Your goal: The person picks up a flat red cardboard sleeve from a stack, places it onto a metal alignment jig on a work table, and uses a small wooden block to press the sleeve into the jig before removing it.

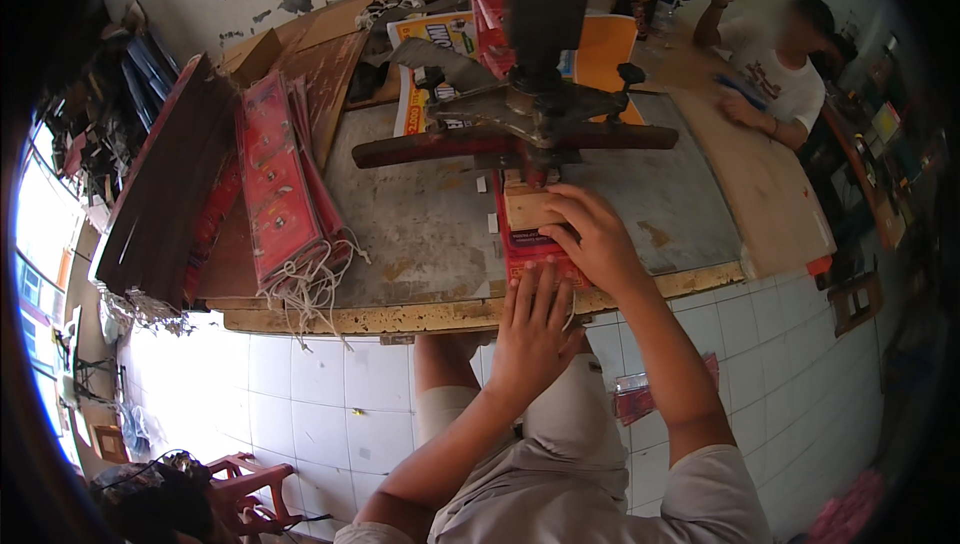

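1. Red printed strip is laid on the grey tabletop, long axis pointing away from the body, partly beneath a pale wooden block.
2. Its near end is covered by the flat, unclenched left hand; the block's right edge is touched by the right hand, whose grip cannot be told.
3. Beyond, reach is obstructed by a dark metal press.
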The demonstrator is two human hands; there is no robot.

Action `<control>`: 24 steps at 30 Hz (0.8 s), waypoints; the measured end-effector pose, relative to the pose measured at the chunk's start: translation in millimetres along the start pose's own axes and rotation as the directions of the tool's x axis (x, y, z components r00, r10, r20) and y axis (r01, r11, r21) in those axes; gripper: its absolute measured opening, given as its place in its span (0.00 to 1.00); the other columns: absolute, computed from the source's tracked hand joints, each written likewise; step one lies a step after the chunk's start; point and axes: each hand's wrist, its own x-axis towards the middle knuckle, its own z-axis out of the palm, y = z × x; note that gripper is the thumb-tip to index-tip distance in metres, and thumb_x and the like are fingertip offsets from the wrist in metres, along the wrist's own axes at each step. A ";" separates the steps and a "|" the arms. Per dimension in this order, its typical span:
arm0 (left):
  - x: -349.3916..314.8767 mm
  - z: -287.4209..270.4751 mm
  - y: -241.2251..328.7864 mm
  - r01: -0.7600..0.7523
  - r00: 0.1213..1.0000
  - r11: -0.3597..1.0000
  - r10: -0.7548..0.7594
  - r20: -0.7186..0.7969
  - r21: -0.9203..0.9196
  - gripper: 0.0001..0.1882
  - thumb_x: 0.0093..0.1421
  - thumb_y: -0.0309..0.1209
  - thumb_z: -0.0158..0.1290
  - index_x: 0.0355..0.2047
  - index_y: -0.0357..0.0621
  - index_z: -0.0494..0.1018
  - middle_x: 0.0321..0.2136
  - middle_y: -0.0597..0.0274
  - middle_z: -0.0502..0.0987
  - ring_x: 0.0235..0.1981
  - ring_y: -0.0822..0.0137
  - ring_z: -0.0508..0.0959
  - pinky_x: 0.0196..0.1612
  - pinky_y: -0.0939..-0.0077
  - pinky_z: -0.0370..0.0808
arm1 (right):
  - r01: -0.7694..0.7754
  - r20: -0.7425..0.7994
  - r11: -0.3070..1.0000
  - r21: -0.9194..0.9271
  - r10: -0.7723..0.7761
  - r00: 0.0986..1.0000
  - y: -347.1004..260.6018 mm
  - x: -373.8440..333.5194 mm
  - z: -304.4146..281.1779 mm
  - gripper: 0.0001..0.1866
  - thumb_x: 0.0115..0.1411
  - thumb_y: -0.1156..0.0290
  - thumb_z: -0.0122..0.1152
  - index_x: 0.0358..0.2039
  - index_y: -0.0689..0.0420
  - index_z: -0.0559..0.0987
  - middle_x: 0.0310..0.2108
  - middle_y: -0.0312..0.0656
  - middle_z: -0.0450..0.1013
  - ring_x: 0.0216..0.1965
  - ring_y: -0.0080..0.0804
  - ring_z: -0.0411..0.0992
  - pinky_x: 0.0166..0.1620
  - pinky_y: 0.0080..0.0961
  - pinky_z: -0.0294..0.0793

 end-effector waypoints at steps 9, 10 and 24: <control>-81.9 -1.7 -67.2 -0.066 0.977 0.998 0.062 -0.204 -0.009 0.35 0.65 0.40 0.65 0.71 0.46 0.74 0.78 0.50 0.68 0.80 0.42 0.64 0.80 0.34 0.57 | -0.148 0.215 0.970 0.195 0.104 0.971 -10.6 -70.9 -100.1 0.18 0.64 0.71 0.78 0.52 0.55 0.83 0.61 0.41 0.76 0.63 0.42 0.77 0.65 0.45 0.78; -86.3 1.0 -76.9 -0.015 0.962 1.000 0.020 -0.273 0.019 0.35 0.65 0.42 0.65 0.71 0.47 0.74 0.77 0.49 0.69 0.80 0.42 0.64 0.81 0.35 0.54 | -0.185 0.189 0.973 0.138 0.158 0.969 0.9 -83.3 -126.4 0.19 0.64 0.70 0.79 0.53 0.54 0.83 0.61 0.41 0.76 0.63 0.42 0.77 0.65 0.45 0.78; -105.1 53.1 -116.4 0.169 0.858 0.957 -0.026 -0.514 0.234 0.35 0.67 0.45 0.62 0.71 0.46 0.70 0.75 0.46 0.69 0.80 0.38 0.60 0.83 0.32 0.42 | -0.568 -0.416 0.697 -0.438 0.403 0.815 278.0 -122.0 -224.2 0.26 0.74 0.73 0.66 0.70 0.51 0.77 0.67 0.50 0.72 0.69 0.53 0.73 0.70 0.44 0.74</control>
